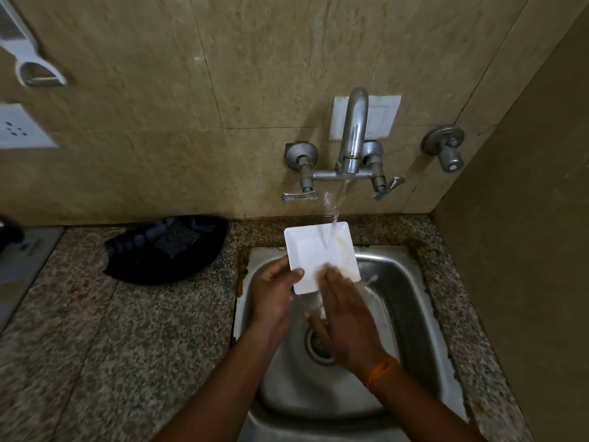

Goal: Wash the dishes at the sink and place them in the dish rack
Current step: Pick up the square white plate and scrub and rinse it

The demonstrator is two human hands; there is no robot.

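A white square plate (314,250) with a yellowish smear near its right edge is held tilted over the steel sink (414,291), under running water from the tap (353,135). My left hand (274,290) grips the plate's near left edge, thumb on top. My right hand (345,317) lies flat with straight fingers on the plate's near right part; its fingertips are blurred. An orange thread circles my right wrist.
A black dish rack (169,248) with a dark scouring pad in it sits on the speckled granite counter (111,330) left of the sink. Tap handles (299,195) jut from the tiled wall. A side wall closes in on the right.
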